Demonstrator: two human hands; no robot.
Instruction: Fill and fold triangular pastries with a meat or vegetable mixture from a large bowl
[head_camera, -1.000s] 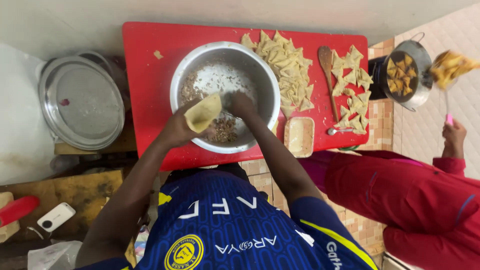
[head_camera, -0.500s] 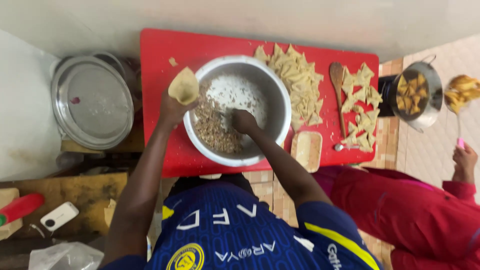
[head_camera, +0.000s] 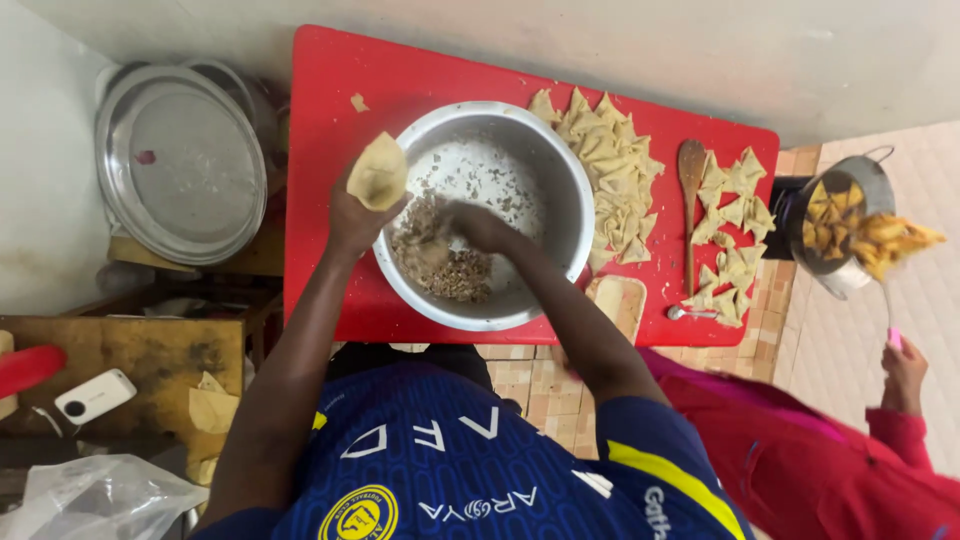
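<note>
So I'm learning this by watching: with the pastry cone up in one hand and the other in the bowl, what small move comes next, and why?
Probably lift a pinch of filling to the cone. The right hand is down in the metal bowl on the mince, while the left hand holds the folded pastry cone above the rim; whether it already holds filling can't be told.

Blue short-sleeved jersey — white lettering, yellow sleeve stripe, round yellow crest, bare forearms

Setting: a red tabletop (head_camera: 330, 90) beneath the hands, set against a pale wall (head_camera: 650, 40) beyond them. Brick-patterned tiled floor (head_camera: 530, 385) lies nearer the body; a worn wooden surface (head_camera: 140, 350) stands left. Lighting is soft and even.
</note>
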